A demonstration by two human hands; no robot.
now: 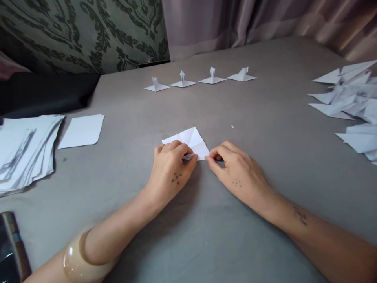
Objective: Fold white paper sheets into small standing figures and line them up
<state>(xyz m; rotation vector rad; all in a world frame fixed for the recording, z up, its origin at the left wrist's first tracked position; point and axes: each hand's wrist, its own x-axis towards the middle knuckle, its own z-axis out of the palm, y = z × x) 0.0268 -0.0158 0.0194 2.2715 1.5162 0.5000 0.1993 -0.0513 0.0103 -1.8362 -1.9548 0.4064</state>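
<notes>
A small white sheet of paper (193, 138) with crease lines lies on the grey surface in front of me. My left hand (173, 163) covers its near left part, thumb and fingers closed on the near edge, where a bit of the paper is raised or folded over. With thumb and forefinger pinched together, my right hand (234, 163) holds the sheet's right corner. The paper under my left palm is hidden.
Several folded paper figures (183, 80) stand in a row at the back. White sheets (26, 157) are stacked at left beside a smaller square stack (82, 131). Folded paper pieces (353, 102) pile up at right. A phone (11, 247) lies near left, a black cloth-like item (47, 94) behind.
</notes>
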